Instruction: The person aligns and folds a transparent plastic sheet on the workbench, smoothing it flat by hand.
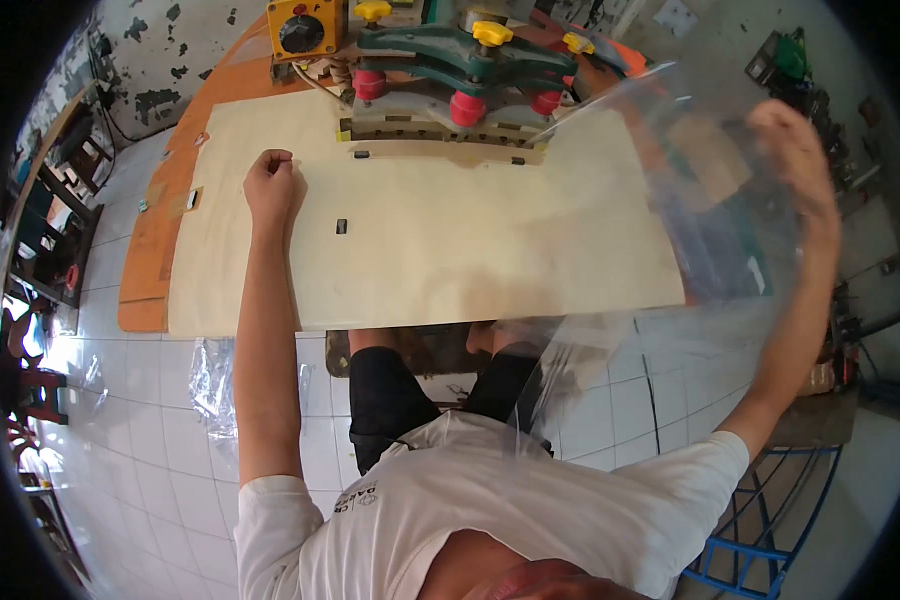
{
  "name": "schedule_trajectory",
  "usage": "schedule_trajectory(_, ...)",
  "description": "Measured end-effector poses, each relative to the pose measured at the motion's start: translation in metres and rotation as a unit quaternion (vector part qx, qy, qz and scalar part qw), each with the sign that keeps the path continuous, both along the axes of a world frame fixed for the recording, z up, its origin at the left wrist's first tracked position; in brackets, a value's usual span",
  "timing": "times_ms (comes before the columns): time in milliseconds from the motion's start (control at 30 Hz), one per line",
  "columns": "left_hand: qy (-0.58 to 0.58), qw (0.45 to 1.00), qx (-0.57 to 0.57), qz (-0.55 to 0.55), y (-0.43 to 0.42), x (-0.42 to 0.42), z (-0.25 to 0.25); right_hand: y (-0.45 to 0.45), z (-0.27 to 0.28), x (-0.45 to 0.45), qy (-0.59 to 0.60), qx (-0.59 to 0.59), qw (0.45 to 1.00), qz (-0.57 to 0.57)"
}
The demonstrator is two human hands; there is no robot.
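Observation:
My left hand (pixel 269 186) rests on the left part of the cream board (pixel 450 240), fingers curled closed; what they hold, if anything, is hidden. Raised at the right, my right hand (pixel 795 155) grips a clear plastic sheet (pixel 715 200). The sheet hangs in folds from that hand, over the board's right end and down in front of my body. Behind the board stands a green clamp-like machine (pixel 470 65) with yellow knobs and red feet. Small dark pieces lie on the board, one being a dark block (pixel 341 226) right of my left forearm.
Beneath the board is an orange-brown wooden table (pixel 145 290). A yellow box with a black dial (pixel 306 27) stands at the back left. Crumpled clear plastic (pixel 213 385) hangs below the front edge. A blue metal frame (pixel 760 520) is at the lower right.

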State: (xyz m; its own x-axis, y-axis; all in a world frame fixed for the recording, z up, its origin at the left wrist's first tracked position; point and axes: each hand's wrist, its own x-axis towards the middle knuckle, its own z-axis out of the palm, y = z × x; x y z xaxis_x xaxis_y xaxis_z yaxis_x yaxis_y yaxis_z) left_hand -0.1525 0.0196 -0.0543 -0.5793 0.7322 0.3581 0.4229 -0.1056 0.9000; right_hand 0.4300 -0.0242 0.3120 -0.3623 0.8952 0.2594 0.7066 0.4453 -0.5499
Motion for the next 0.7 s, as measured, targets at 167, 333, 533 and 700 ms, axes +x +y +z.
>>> schedule_trajectory(167, -0.007, 1.0, -0.002, 0.003, -0.002, 0.003, 0.004, 0.061, -0.148, -0.039, 0.106, -0.206, 0.965, 0.125)
schedule_trajectory(333, -0.006, 1.0, 0.012, -0.009, -0.005, 0.006, 0.007, 0.078, -0.26, -0.092, 0.13, -0.293, 0.941, 0.112)
schedule_trajectory(533, 0.011, 1.0, -0.004, 0.0, -0.006, 0.005, 0.007, 0.08, -0.291, -0.153, 0.121, -0.296, 0.94, 0.118)
schedule_trajectory(700, 0.007, 1.0, -0.021, 0.005, -0.004, 0.006, 0.01, 0.091, -0.309, -0.158, 0.103, -0.168, 0.97, 0.14)
